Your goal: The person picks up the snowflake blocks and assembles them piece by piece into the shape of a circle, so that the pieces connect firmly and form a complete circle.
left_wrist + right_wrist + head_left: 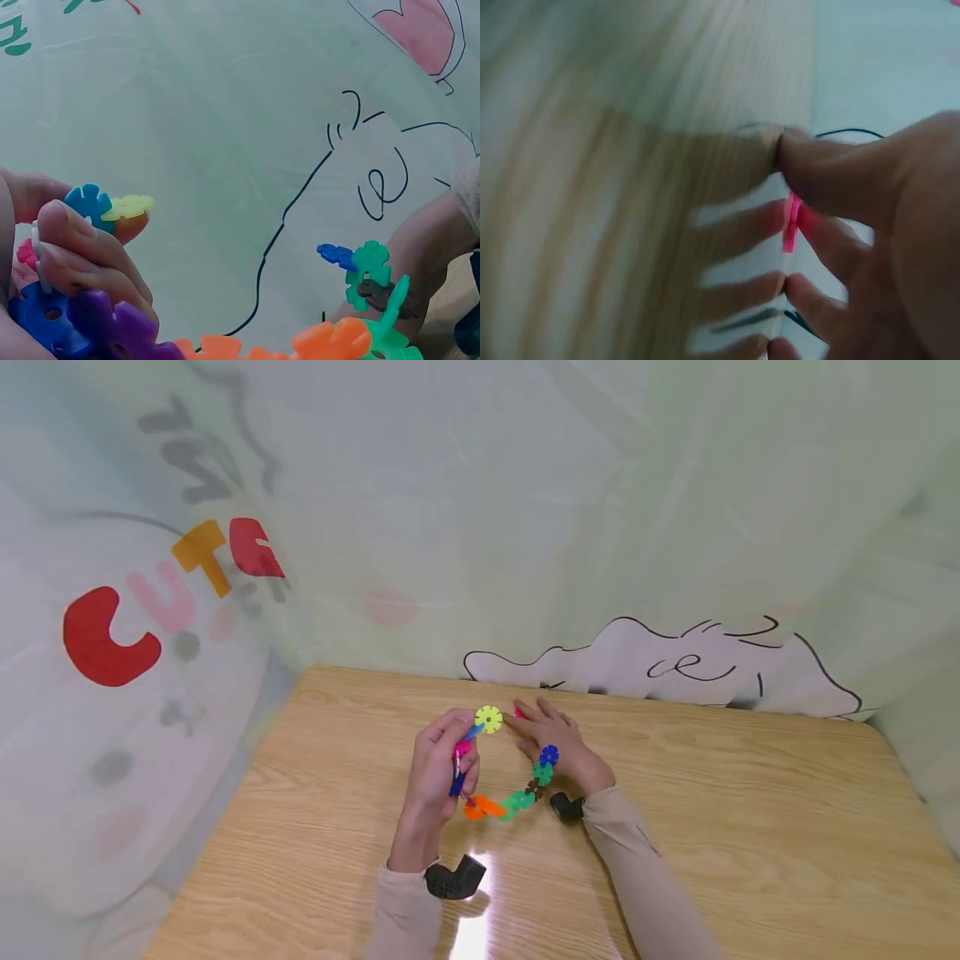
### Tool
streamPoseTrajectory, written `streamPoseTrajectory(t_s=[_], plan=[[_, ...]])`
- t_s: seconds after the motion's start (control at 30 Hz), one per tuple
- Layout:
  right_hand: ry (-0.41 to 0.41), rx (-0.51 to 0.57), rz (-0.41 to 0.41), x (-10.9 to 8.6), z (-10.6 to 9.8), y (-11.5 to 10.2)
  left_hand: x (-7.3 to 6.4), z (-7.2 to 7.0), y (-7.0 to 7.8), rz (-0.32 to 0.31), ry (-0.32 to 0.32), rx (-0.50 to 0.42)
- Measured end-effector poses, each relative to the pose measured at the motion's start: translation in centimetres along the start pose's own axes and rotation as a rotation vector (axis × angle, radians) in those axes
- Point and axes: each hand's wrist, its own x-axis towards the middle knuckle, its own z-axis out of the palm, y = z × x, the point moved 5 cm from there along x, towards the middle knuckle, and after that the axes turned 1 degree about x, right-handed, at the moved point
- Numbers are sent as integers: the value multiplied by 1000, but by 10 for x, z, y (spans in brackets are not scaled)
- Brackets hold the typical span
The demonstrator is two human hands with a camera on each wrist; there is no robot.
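Note:
My left hand (437, 767) grips one end of a chain of plastic snowflake discs (334, 341). A yellow disc (488, 719) joined to a blue disc (88, 204) sticks out past its fingertips. Pink, white and dark blue pieces are partly hidden within the fingers. From there the chain hangs in a curve through purple, orange, green and brown to a blue disc (550, 755) near the right wrist. My right hand (558, 745) rests its spread fingertips on the table, touching a loose pink disc (790, 229) that lies flat there.
The wooden table (750, 810) runs up to a pale printed curtain (562, 527) at its back and left. A black wrist device (456, 877) sits at the left wrist, another black device (566, 807) at the right.

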Motion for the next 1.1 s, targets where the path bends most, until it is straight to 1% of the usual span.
streamPoseTrajectory(t_s=[0.17,0.23,0.37,0.47,0.53,0.6,0.63,0.7,0.77,0.8,0.83,0.9,0.93,0.97,1.0,1.03,1.1], plan=[[167,11,101,-12,-15,4,0,2,0,7,7,17],[206,30,132,-19,-18,8,-1,4,1,6,4,28],[222,90,198,-32,-20,19,-3,8,3,3,-6,44],[197,132,291,-45,-21,31,-4,11,4,1,-8,52],[176,145,338,-55,-23,37,-6,12,5,0,-2,52],[170,147,351,-66,-28,40,-7,12,7,3,4,52],[181,159,353,-69,-32,40,-7,13,8,5,6,52],[229,223,349,-77,-45,37,-6,14,9,14,1,54],[309,352,348,-84,-60,31,-6,16,11,23,-11,53],[353,442,347,-89,-69,26,-7,18,12,28,-17,53],[398,527,333,-93,-77,20,-8,20,13,35,-23,52],[486,668,278,-101,-93,3,-10,24,15,47,-26,44],[533,714,233,-105,-100,-7,-11,26,16,50,-24,39],[581,736,183,-109,-106,-18,-12,29,17,51,-19,33],[631,740,122,-113,-112,-30,-14,31,19,51,-13,30],[690,709,52,-116,-117,-43,-15,34,21,50,-7,24],[798,603,-69,-123,-122,-69,-19,39,25,42,8,12]])
